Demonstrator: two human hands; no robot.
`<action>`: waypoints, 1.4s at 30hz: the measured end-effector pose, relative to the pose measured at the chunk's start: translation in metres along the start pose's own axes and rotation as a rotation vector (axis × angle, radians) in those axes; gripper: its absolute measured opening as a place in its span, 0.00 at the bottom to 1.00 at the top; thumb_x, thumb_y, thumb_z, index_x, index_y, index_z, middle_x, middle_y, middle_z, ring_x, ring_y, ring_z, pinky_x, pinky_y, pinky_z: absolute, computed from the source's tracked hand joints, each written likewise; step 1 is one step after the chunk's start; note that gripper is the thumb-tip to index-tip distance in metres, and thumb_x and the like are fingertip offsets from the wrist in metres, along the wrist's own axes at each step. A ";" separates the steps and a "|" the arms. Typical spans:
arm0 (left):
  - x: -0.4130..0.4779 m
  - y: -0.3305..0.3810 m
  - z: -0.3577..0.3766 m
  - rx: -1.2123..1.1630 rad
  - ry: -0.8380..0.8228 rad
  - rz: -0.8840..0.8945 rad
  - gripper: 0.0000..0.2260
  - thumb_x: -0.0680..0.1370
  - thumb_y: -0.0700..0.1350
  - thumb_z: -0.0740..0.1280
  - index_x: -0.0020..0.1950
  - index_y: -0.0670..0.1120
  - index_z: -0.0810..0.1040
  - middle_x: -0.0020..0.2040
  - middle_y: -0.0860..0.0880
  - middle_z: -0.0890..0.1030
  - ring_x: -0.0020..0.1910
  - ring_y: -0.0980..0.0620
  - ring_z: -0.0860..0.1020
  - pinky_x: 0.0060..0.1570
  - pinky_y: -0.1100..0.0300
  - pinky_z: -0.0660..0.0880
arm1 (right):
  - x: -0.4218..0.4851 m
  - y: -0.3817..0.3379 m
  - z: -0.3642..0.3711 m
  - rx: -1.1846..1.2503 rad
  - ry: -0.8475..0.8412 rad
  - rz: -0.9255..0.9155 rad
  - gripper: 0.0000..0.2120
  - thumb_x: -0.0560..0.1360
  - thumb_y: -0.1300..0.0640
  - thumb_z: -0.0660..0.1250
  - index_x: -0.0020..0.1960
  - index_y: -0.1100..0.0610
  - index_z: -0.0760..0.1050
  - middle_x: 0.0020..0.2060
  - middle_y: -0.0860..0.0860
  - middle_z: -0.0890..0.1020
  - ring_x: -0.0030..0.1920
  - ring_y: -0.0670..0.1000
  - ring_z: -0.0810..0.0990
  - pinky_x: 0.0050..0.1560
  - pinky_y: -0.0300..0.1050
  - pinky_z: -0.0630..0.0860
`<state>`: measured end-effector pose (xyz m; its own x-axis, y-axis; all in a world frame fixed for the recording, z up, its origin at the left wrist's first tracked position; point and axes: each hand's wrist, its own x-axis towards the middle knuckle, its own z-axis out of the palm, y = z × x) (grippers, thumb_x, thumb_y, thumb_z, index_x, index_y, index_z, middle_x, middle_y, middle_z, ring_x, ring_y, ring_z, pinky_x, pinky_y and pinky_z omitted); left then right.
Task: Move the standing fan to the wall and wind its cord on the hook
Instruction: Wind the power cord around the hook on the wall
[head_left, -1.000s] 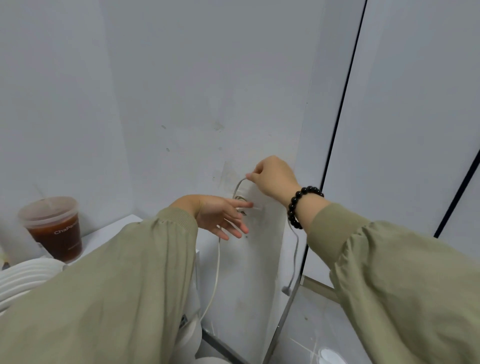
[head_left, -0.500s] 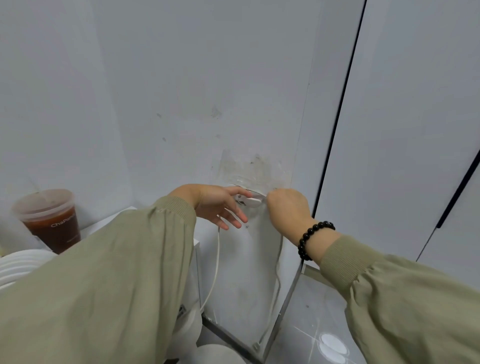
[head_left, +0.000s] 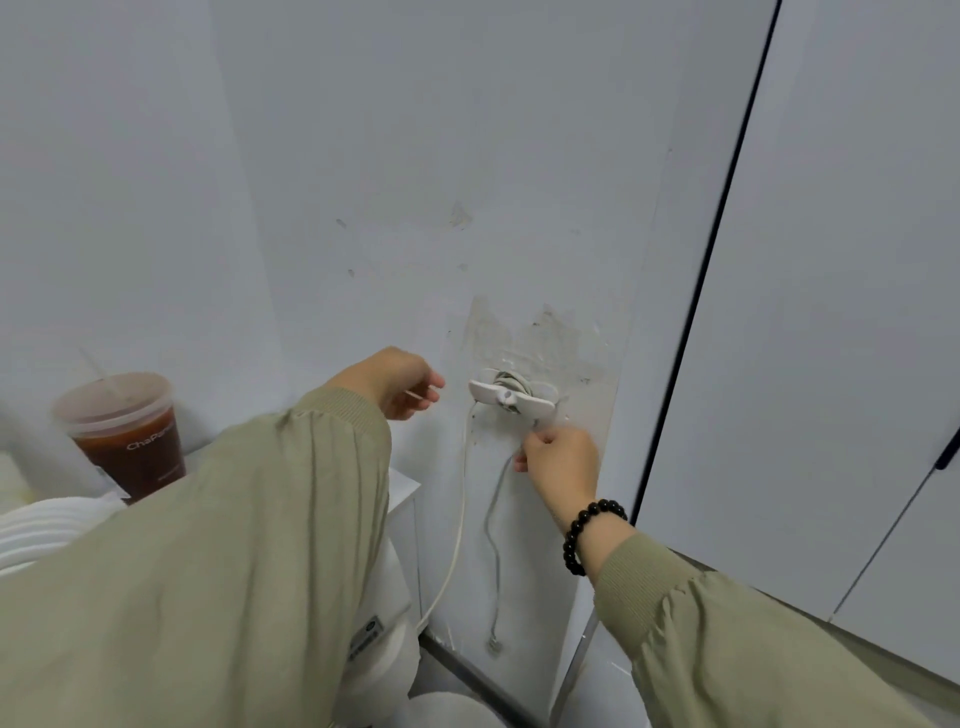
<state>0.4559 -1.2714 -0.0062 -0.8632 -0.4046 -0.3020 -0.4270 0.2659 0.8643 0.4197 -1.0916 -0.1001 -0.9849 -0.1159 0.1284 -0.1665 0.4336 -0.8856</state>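
A white hook (head_left: 511, 400) is stuck to the grey wall, with several turns of the white cord (head_left: 511, 383) wound behind its flat bar. My right hand (head_left: 561, 460) is just below the hook and pinches the cord, whose loose end (head_left: 493, 571) hangs down to the plug near the floor. Another strand (head_left: 457, 530) drops from the hook to the white fan (head_left: 384, 649), mostly hidden under my left sleeve. My left hand (head_left: 395, 382) hovers left of the hook with relaxed fingers, holding nothing.
A plastic cup of brown drink (head_left: 124, 436) with a straw stands on a white cabinet (head_left: 402, 486) at the left, beside stacked white plates (head_left: 41, 530). A black-edged white panel (head_left: 805, 312) fills the right side. Shiny floor tiles (head_left: 602, 675) show below.
My right hand has carried the cord over the hook and down below it, adding a turn. My left hand has let go of the hook and drawn back to the left.
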 end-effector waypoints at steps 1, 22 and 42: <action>0.001 -0.003 -0.001 0.108 -0.005 -0.045 0.10 0.80 0.38 0.58 0.43 0.42 0.76 0.34 0.45 0.75 0.29 0.51 0.70 0.30 0.63 0.65 | -0.001 -0.004 0.006 0.201 -0.013 0.107 0.16 0.75 0.61 0.61 0.30 0.61 0.78 0.30 0.54 0.83 0.35 0.52 0.82 0.41 0.46 0.78; 0.023 -0.002 0.015 0.584 -0.478 -0.183 0.28 0.81 0.33 0.51 0.76 0.56 0.53 0.54 0.44 0.80 0.51 0.47 0.79 0.66 0.44 0.69 | 0.009 -0.014 -0.011 1.150 -0.506 0.509 0.35 0.58 0.69 0.50 0.65 0.59 0.70 0.55 0.57 0.81 0.67 0.55 0.71 0.69 0.56 0.56; 0.040 0.011 0.015 0.467 -0.028 0.256 0.13 0.81 0.42 0.58 0.36 0.44 0.70 0.25 0.50 0.78 0.20 0.57 0.74 0.26 0.66 0.66 | 0.008 -0.023 -0.033 0.455 -0.387 0.319 0.12 0.76 0.62 0.55 0.48 0.64 0.76 0.39 0.59 0.83 0.40 0.54 0.82 0.45 0.44 0.77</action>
<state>0.4121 -1.2714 -0.0146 -0.9597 -0.2538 -0.1209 -0.2705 0.7166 0.6429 0.4142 -1.0730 -0.0640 -0.8805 -0.3934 -0.2644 0.2493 0.0900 -0.9642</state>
